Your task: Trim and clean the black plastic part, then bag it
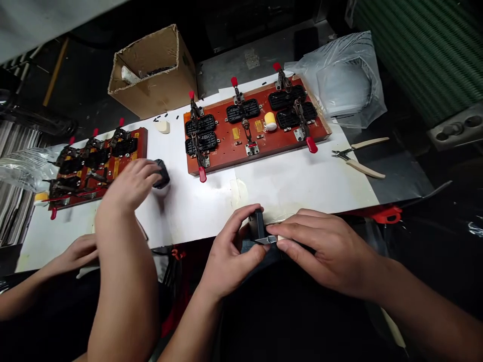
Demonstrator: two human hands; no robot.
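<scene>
My left hand (236,251) and my right hand (320,246) meet at the near edge of the white table (302,186). Together they grip a small black plastic part (258,225); the left thumb and fingers wrap its left side, and the right fingertips pinch it from the right. Beyond my hands lies a red-brown jig board (226,153) with red-handled toggle clamps (311,143) and several black parts clamped on it. A small cream roller (270,120) stands on that board.
A co-worker's hand (130,183) at the left holds a black part (162,173) beside a second clamp board (124,166); their other hand (77,254) rests near the table edge. Cutters (358,156), a plastic bag (339,75) and a cardboard box (158,70) lie further off.
</scene>
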